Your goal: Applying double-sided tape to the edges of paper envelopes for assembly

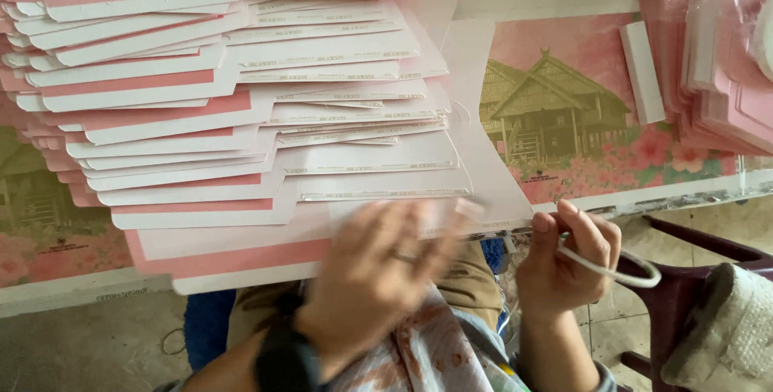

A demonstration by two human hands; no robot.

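Note:
A fanned stack of flat pink-and-white card sheets (225,102) lies overlapped across my lap and the table. My left hand (378,267), motion-blurred and wearing a ring and a dark wristwatch, hovers fingers apart over the lowest sheet's front edge (241,259); whether it touches the card is unclear. My right hand (564,259) is closed around a white cord loop (624,275) beside the stack's lower right corner, its thumb against the sheet edge.
A large flat pink sheet printed with a wooden house (564,110) lies to the right, with a white strip (642,70) on it. More pink folded pieces (717,78) are piled far right. A dark maroon plastic chair (684,287) stands lower right.

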